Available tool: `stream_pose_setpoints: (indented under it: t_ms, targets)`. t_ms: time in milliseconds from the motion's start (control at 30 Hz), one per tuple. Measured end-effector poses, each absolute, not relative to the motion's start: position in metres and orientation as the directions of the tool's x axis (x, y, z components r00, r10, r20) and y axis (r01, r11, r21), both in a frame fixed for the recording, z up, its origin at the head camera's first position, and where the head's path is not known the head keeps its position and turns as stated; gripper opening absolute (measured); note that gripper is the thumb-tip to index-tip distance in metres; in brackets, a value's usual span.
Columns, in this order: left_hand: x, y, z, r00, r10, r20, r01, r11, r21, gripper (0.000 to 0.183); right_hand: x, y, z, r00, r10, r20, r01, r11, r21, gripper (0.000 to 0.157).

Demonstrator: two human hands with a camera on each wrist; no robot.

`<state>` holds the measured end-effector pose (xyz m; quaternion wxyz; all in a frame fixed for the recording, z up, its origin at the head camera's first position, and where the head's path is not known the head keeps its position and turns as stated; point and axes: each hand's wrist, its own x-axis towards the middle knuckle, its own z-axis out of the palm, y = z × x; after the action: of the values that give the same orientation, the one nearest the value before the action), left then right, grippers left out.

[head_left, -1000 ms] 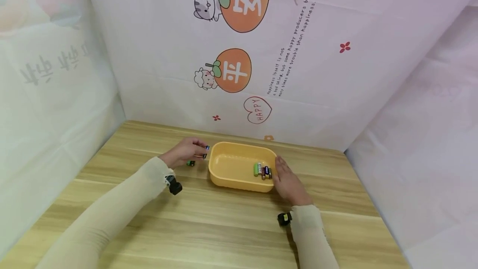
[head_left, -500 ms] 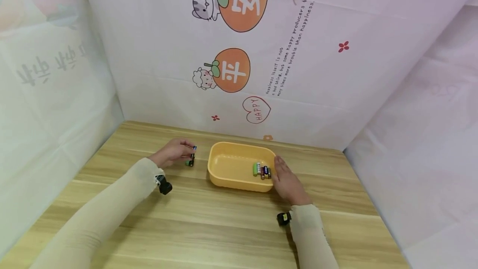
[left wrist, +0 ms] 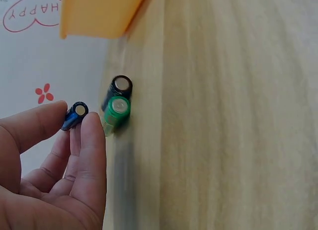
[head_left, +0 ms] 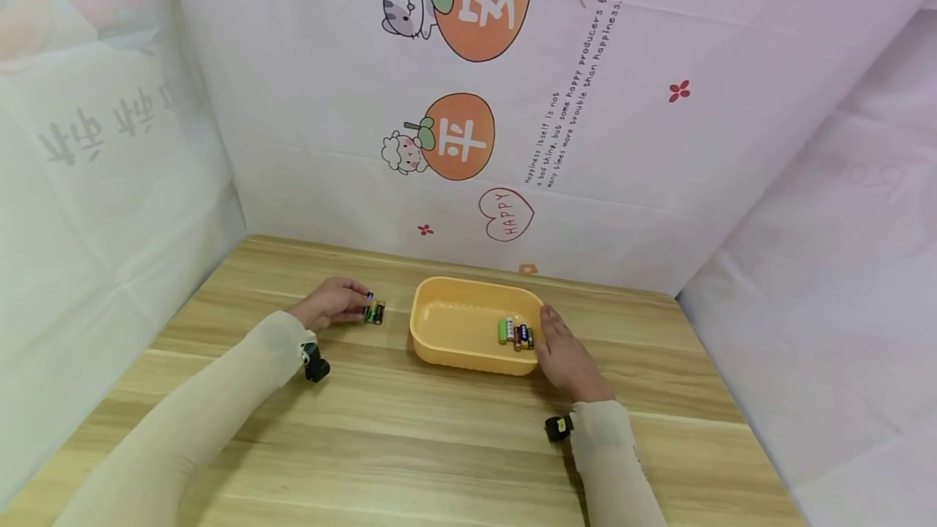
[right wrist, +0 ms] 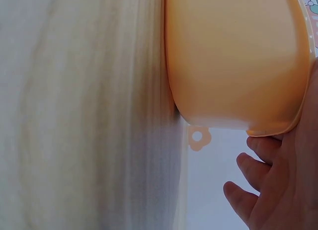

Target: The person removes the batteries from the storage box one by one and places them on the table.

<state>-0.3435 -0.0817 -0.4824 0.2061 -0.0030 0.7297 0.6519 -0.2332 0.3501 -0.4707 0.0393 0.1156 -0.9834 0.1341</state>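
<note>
In the left wrist view, my left hand (left wrist: 64, 175) pinches a blue battery (left wrist: 73, 116) between thumb and finger. Beside its fingertips a green battery (left wrist: 117, 111) and a black battery (left wrist: 119, 86) lie side by side on the table. The head view has this left hand (head_left: 333, 302) left of a yellow plastic bin (head_left: 468, 358), with a gap between. My right hand (head_left: 567, 352) rests along the bin's right end, its fingers extended against the rim. Inside the bin, near that hand, several batteries (head_left: 516, 334) lie in a row, a light green one at the left.
The wood-grain table (head_left: 410, 446) ends at a printed cloth backdrop (head_left: 329, 145) behind the bin. More cloth walls, a left one (head_left: 110, 210) and a right one (head_left: 827, 267), flank the table. A small black camera (head_left: 316, 363) sits on my left wrist.
My left hand has moved left, away from the bin, still with the blue battery. The black battery that was at its fingers now lies against the green one. The right hand keeps its place.
</note>
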Motion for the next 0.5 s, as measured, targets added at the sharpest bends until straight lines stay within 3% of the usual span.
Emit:
stream_pose_setpoints:
  t_ms: [500]
  targets:
    - [-0.3474, -0.0826, -0.4917, -0.928, 0.225, -0.297, -0.247, 0.225, 0.942, 0.032, -0.2352, 0.3518, -0.4722, -0.974, -0.207, 0.096, -0.225, 0.938, -0.265, 0.059]
